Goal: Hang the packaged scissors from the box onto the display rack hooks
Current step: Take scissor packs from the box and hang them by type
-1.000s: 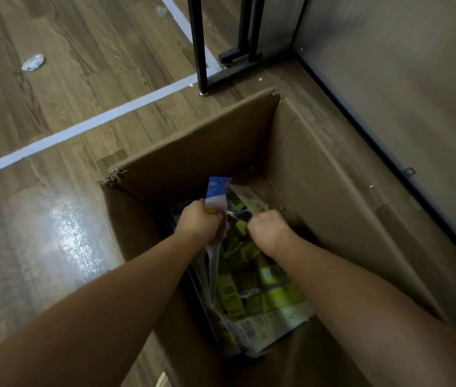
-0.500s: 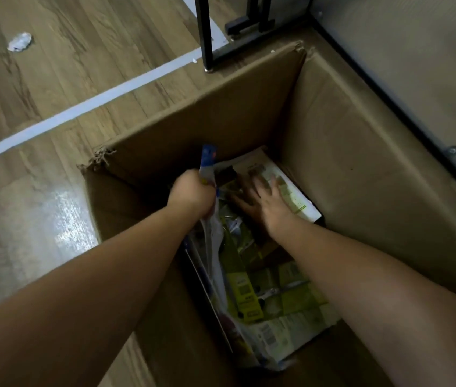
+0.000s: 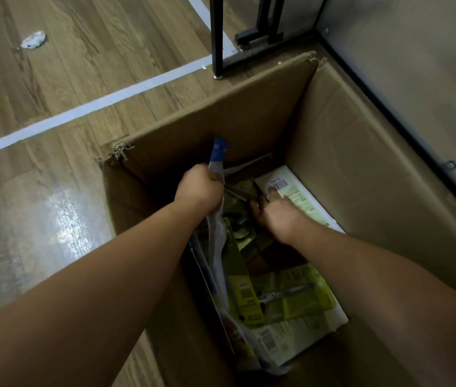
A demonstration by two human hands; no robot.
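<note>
Head view: left hand (image 3: 199, 188) grips upright scissors pack (image 3: 217, 160).

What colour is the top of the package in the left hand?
Blue, seen in the head view.

You look down on a brown wood-grain plank floor (image 3: 87, 65) with a glossy patch of reflected light (image 3: 65, 216) at your left. A strip of white tape (image 3: 90, 107) runs diagonally across the planks and meets a second strip near the top. A crumpled scrap of white paper (image 3: 33, 40) lies on the floor at upper left. Black metal frame legs (image 3: 217, 37) stand at the top. On your right a pale grey panel with a dark lower edge (image 3: 416, 79) runs along the floor.
</note>
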